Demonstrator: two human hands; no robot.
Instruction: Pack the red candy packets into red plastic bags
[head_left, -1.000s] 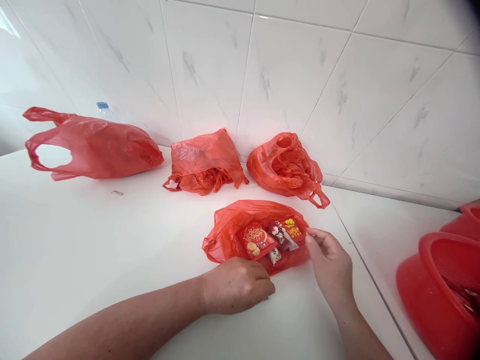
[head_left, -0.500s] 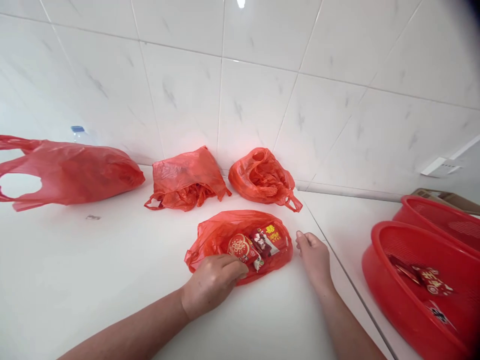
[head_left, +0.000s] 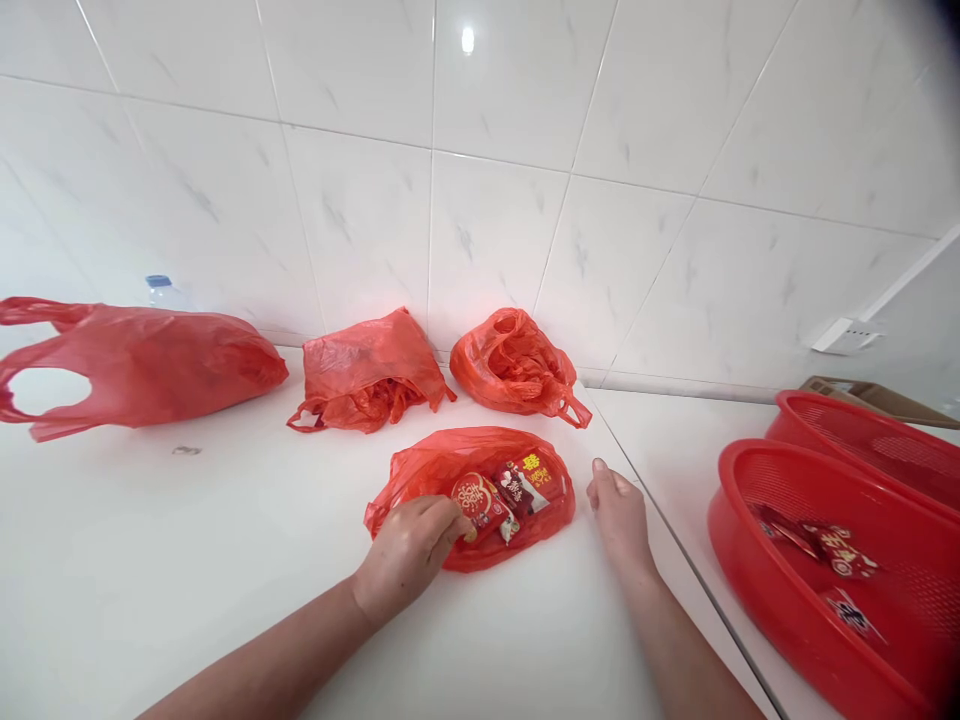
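Observation:
A red plastic bag (head_left: 420, 460) lies on the white table with its mouth wide and several small snack packets inside. Among them are a red packet with a gold round print (head_left: 474, 500) and a dark red and white one (head_left: 534, 482). My left hand (head_left: 405, 555) reaches over the bag's near left rim, fingers pinched at the edge of the gold-printed packet; what lies between the fingertips is hidden. To the right of the bag, a little apart from it, my right hand (head_left: 621, 510) hovers with curled fingers, nothing visible in them.
Along the tiled wall rest a long red bag (head_left: 180, 365), a crumpled bag (head_left: 367, 365) and a third bag (head_left: 514, 360). A bottle (head_left: 159, 290) stands behind the first. At right are two red baskets (head_left: 731, 530), the nearer holding several packets, and a cardboard box (head_left: 877, 400).
The view has tilted up slightly and shifted right. My left hand has drawn slightly left across the packets, uncovering more of the gold-printed one. My right hand stays beside the bag.

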